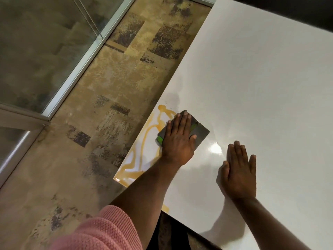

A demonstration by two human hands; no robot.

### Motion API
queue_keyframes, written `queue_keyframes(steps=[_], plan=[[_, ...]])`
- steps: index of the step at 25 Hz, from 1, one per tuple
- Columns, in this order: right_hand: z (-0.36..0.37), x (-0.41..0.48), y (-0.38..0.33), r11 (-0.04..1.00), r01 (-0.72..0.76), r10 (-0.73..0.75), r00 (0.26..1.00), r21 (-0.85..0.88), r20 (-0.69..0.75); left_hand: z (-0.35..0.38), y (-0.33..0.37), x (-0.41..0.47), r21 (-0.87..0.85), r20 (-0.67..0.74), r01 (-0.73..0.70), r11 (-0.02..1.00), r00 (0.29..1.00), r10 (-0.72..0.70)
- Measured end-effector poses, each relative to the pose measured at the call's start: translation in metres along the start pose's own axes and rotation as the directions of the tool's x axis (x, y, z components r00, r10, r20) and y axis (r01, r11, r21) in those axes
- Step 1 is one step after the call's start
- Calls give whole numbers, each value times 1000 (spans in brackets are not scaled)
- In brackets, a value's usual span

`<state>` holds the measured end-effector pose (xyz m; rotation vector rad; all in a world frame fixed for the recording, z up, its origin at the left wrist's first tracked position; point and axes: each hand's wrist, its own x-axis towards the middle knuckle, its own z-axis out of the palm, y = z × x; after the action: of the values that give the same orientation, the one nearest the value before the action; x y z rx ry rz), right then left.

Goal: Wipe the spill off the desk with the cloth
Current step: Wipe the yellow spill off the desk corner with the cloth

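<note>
An orange-yellow spill [144, 143] runs in streaks along the left edge of the white desk [261, 78], from a blob at the top down toward the near corner. A folded grey cloth [201, 131] with a green edge lies on the desk at the spill's right side. My left hand [178, 139] presses flat on top of the cloth, fingers stretched out, covering most of it. My right hand [239, 172] rests flat on the bare desk to the right, palm down, fingers together, holding nothing.
The desk's left edge drops to a mottled tan and dark-patched floor [111, 91]. A glass partition with a pale metal frame [79, 69] stands at the far left. A pink knitted sleeve [100, 231] shows at the bottom.
</note>
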<state>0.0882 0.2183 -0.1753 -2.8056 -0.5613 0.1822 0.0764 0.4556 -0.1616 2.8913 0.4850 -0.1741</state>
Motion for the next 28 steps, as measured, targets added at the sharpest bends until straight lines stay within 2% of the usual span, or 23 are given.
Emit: queue_keyframes(steps=[2, 6, 9, 12, 16, 21, 25, 28], plan=[[-5, 9, -6, 999, 43, -43, 999, 27, 1, -1, 4, 0, 20, 5, 13, 1000, 1000, -13], [-2, 34, -35, 994, 87, -89, 996, 66, 21, -5, -11, 11, 10, 15, -284, 959, 959, 284], [11, 39, -40, 995, 99, -99, 995, 23, -28, 0, -19, 16, 24, -12, -333, 943, 943, 333], [18, 37, -34, 995, 99, -99, 995, 0, -26, 3, -13, 22, 30, -41, -278, 960, 959, 279], [20, 37, -36, 996, 85, -85, 996, -8, -6, -7, -15, 58, 32, -62, -113, 993, 991, 115], [15, 38, -38, 998, 67, -66, 998, -5, 18, -7, -36, 70, 55, -79, 1, 999, 997, 3], [15, 37, -39, 997, 70, -70, 997, -9, 15, 0, -36, 43, 13, -129, 172, 985, 977, -169], [16, 36, -38, 998, 57, -57, 998, -26, 22, 5, -33, 23, 28, -92, 103, 994, 991, -100]])
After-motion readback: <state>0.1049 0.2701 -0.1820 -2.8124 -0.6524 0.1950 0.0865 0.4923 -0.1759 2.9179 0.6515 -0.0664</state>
